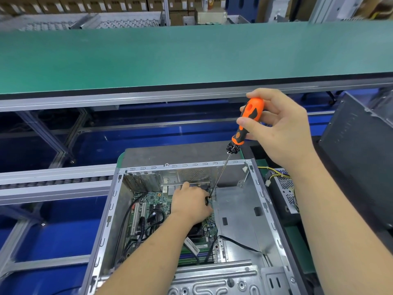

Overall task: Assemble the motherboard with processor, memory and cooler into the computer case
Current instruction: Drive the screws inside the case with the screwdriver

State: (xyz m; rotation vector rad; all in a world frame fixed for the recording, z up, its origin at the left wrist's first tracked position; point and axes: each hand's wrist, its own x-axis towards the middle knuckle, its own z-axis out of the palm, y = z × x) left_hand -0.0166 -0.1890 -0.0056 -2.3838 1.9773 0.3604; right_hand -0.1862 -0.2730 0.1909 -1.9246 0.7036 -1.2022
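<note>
Here the motherboard [157,211] lies flat in the bottom of the open computer case [240,211], directly beneath the left hand [191,204], its green surface showing on both sides of that hand's wrist. The left hand reaches down into the case with its fingers bent, the fingertips pressed on the board at its far right corner; whether they pinch a small part there cannot be told, since the hand covers the spot. Just beside those fingertips sits the tip of the screwdriver [247,122], whose thin metal shaft slants up and to the right out of the case to an orange and black handle. The right hand [280,126] holds that handle high above the case, thumb and fingers curled round it, with a cluster of small dark screws [233,148] clinging to the shaft just under the handle. Below the left forearm lie the dark cooler [196,229], half hidden, and the green memory slots [191,257], while black cables [140,228] run across the board to the left of that arm. To the right of the right forearm, outside the case, rests a grey power supply [286,188] with yellow wires. Beyond both hands stretches a green conveyor belt [170,56].
</note>
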